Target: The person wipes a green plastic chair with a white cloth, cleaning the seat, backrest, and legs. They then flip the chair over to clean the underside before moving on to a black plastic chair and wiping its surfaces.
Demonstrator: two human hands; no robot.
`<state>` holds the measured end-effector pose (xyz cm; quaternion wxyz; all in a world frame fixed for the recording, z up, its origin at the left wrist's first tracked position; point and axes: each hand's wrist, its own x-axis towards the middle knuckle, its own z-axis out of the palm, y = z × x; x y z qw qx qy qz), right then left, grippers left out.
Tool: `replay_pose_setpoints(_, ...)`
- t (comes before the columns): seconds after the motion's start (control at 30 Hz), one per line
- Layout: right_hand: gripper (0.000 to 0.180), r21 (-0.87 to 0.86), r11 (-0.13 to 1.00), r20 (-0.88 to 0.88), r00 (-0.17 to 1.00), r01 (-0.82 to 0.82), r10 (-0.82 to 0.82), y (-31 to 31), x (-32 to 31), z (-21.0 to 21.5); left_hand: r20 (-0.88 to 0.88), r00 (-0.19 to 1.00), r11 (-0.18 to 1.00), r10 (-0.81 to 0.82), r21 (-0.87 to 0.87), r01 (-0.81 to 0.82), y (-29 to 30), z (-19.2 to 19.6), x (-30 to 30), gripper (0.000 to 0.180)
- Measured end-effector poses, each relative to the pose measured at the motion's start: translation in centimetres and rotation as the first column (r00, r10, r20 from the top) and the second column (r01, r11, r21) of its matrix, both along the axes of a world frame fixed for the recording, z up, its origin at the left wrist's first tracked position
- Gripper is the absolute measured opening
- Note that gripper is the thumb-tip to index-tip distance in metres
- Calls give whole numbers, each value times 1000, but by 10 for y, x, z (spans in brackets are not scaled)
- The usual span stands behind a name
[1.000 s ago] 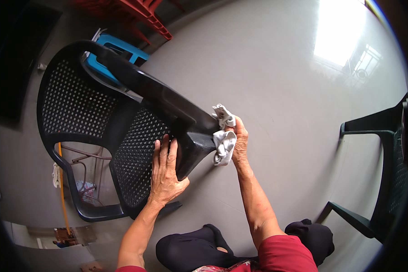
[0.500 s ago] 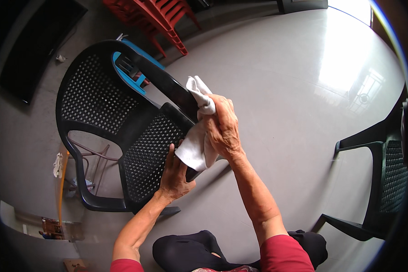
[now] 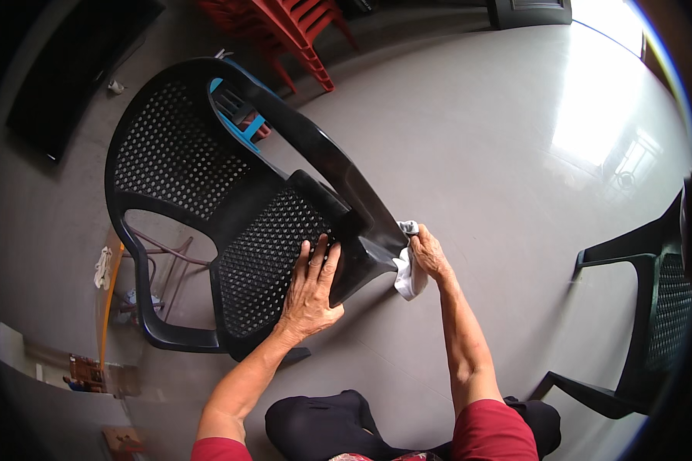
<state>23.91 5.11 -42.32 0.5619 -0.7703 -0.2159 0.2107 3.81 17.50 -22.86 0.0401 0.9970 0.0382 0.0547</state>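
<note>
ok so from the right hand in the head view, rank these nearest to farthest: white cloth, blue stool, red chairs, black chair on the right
1. white cloth: in the right hand, against the tipped chair's edge
2. black chair on the right: at the right rim
3. blue stool: up left, behind the tipped chair
4. red chairs: stacked at the top edge

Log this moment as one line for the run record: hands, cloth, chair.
left hand: flat on perforated seat | right hand: pressing white cloth to front corner | black plastic chair: tipped on its side on grey floor
</note>
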Motion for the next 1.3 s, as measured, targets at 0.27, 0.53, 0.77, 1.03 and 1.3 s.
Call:
replay_pose_setpoints(0.27, 50, 560, 811, 416, 790, 169, -451, 10, -59, 134, -46, 998, 999, 32, -21, -33, 0, 1, -3, 110)
replay_pose_setpoints(0.53, 38, 205, 969, 801, 546, 139, -248, -8, -81, 161, -80, 995, 998, 63, -23, -65, -5, 4, 2, 108)
replay_pose_setpoints(0.77, 24, 15, 893, 786, 557, -450, 268, -18, -113, 191, -7, 987, 985, -159, 66, 159, 13, -1, 1, 89)
replay_pose_setpoints(1.03, 30, 35, 996, 884, 463, 77, -67, 28, -105, 169, 289, 951, 993, -114, 46, 105, 14, 22, -72, 80)
replay_pose_setpoints(1.3, 26, 145, 983, 861, 474, 115, -182, 38, -90, 146, 490, 305, 510, 816, -860, 19, 88, -11, -263, 73)
